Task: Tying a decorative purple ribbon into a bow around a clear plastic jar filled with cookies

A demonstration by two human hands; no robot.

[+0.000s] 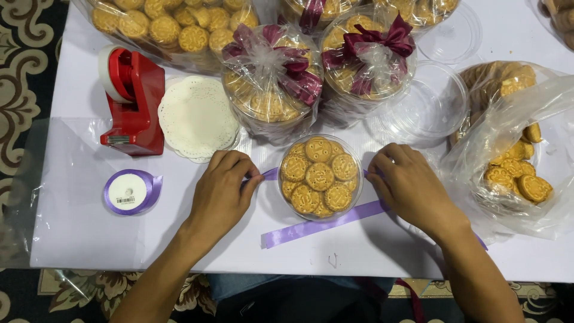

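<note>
A round clear tub of stamped golden cookies [320, 177] sits at the table's near middle. A lilac ribbon [326, 223] runs under it and lies loose in front. My left hand [224, 185] pinches the ribbon end just left of the tub. My right hand [406, 185] pinches the ribbon at the tub's right side.
A red tape dispenser [133, 101] and a lilac ribbon spool [128, 191] lie at left, beside white paper doilies [197, 116]. Two wrapped tubs with maroon bows [272, 81] [368, 60] stand behind. Empty clear lids [427, 104] and a bag of loose cookies [514, 173] lie at right.
</note>
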